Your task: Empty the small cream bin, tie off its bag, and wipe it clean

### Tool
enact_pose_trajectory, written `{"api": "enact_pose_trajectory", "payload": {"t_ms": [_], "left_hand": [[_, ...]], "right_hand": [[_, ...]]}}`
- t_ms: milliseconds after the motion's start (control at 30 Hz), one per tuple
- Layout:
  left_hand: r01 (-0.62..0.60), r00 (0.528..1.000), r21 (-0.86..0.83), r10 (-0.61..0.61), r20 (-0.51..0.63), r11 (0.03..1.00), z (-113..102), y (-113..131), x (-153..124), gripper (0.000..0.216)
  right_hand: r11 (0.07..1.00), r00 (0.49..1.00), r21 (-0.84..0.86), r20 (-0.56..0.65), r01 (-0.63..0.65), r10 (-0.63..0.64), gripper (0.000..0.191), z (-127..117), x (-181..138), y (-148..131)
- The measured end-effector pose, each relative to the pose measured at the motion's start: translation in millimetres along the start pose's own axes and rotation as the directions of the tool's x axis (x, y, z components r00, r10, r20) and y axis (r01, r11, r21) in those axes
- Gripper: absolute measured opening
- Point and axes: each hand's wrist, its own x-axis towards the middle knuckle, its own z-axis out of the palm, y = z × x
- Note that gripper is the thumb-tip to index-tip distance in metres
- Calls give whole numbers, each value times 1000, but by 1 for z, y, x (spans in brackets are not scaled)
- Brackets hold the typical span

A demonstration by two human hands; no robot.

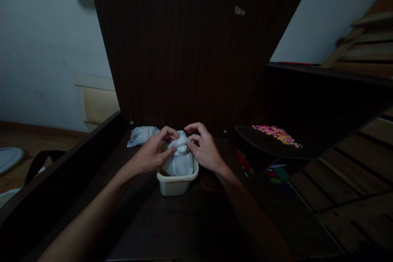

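Observation:
A cream plastic tub point(174, 187) stands on the dark table. Inside it is a pale grey-white piece point(181, 166), whose material I cannot make out. Directly above that sits a soft white lump point(181, 143) that looks like modelling clay. My left hand point(153, 151) pinches the lump from the left, its thumb below and its fingers on top. From the right, my right hand point(205, 150) presses its thumb and a finger against the same lump, with its index finger raised. Behind my left hand lies a crumpled silvery packet point(143, 135).
A dark upright panel point(190, 57) rises behind the tub. At the right, a curved shelf point(260, 141) bears a band of pink and yellow bits point(276, 134), with small colourful items under it. A raised dark edge point(70, 163) runs along the left.

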Motion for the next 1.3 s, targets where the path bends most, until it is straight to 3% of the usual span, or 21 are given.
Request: {"api": "enact_pose_trajectory", "payload": {"t_ms": [167, 367, 667, 867, 1067, 1200, 1300], "left_hand": [[-85, 996, 183, 85, 11, 979, -4, 0, -1, 22], [-93, 994, 254, 77, 72, 963, -3, 1, -2, 26], [-46, 998, 256, 36, 44, 965, -1, -3, -4, 29], [-10, 1000, 129, 7, 25, 992, 2, -5, -4, 32], [50, 999, 12, -50, -7, 999, 2, -5, 0, 21], [77, 997, -53, -78, -1, 996, -1, -7, 0, 23], [126, 991, -178, -117, 62, 976, -2, -6, -1, 26]], "right_hand": [[1000, 994, -7, 105, 0, 1, 39, -5, -1, -8], [1000, 985, -21, 174, 13, -9, 39, -7, -1, -7], [1000, 969, -21, 244, -21, 26, 41, -5, 1, -6], [998, 954, 52, 298, -44, 26, 36, -5, 4, -4], [999, 987, 6, 152, -52, 50, 33, -4, 4, -5], [970, 999, -239, 12, 34, -32, 26, -8, 5, -9], [935, 996, -346, -7, 78, -86, 22, -11, 6, -11]]}}
